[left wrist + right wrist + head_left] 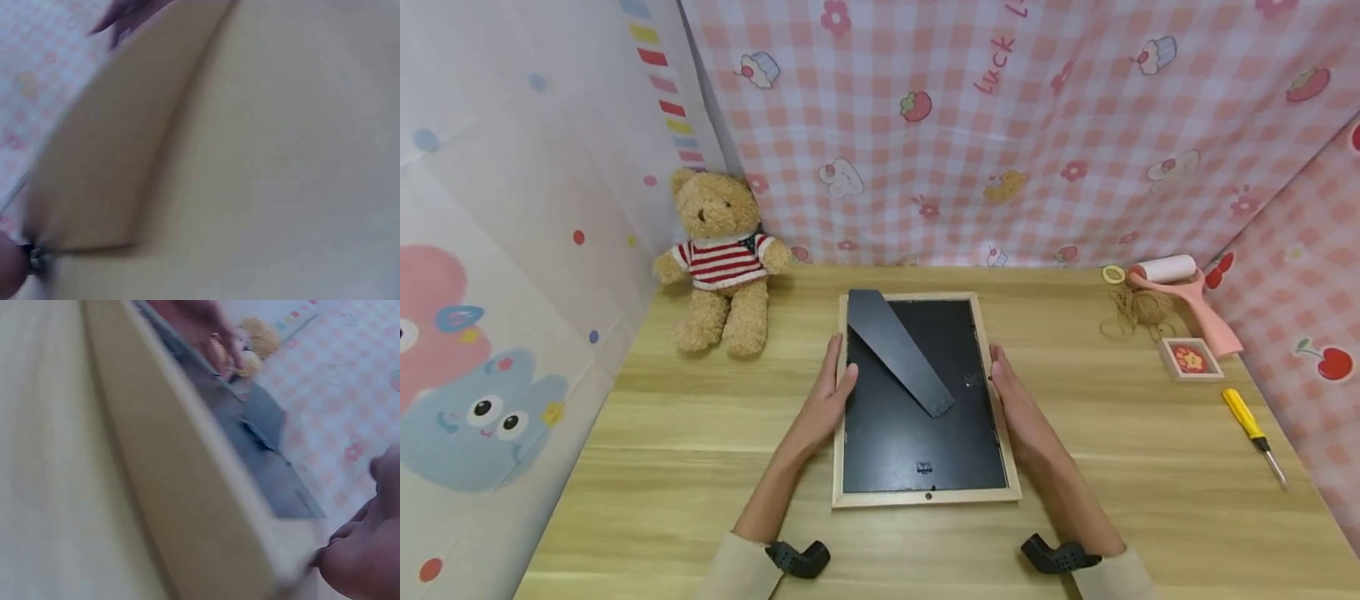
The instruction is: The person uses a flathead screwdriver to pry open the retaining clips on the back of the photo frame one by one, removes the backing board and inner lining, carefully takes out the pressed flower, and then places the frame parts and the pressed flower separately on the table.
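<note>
A picture frame [925, 497] with a pale wooden rim lies face down on the wooden table, its black backing [887, 454] facing up. The frame's dark stand leg [898, 350] slants across the backing from the top left corner. My left hand [822, 408] lies along the left side of the frame, fingers straight, thumb at the rim. Against the opposite side rests my right hand [1026, 417], its fingers extended along the edge. In the right wrist view the frame's wooden side [181, 481] runs large and blurred past the right hand [369, 550].
A teddy bear [722, 258] in a striped shirt sits at the back left. To the right are a pink lint roller [1202, 312], twine [1138, 310], a yellow ring [1113, 274], a small framed picture [1191, 360] and a yellow-handled screwdriver [1246, 417]. Patterned cloth hangs behind.
</note>
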`<action>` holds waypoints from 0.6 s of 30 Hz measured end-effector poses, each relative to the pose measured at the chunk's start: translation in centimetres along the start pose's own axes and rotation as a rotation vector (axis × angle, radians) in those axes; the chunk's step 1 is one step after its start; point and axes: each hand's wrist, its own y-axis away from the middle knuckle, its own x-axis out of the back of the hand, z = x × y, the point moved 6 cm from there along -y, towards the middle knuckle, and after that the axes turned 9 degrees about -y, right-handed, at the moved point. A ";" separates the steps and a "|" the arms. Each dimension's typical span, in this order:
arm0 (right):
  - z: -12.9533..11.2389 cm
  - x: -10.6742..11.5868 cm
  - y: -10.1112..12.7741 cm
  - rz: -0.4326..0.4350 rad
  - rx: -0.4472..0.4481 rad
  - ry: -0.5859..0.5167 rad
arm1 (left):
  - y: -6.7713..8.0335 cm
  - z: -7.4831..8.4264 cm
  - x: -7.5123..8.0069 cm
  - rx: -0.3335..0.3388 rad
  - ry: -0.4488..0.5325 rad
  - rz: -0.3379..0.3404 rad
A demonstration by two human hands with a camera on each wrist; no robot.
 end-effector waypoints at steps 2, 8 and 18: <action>-0.8 1.8 0.0 0.012 0.013 0.054 | -1.3 -0.6 1.2 -0.038 -0.051 -0.041; -3.8 11.0 2.8 0.178 0.127 0.423 | -4.0 -0.6 4.3 -0.206 -0.368 -0.263; -3.5 26.1 8.8 0.466 -0.085 1.007 | -4.8 0.7 6.7 -0.102 -0.593 -0.440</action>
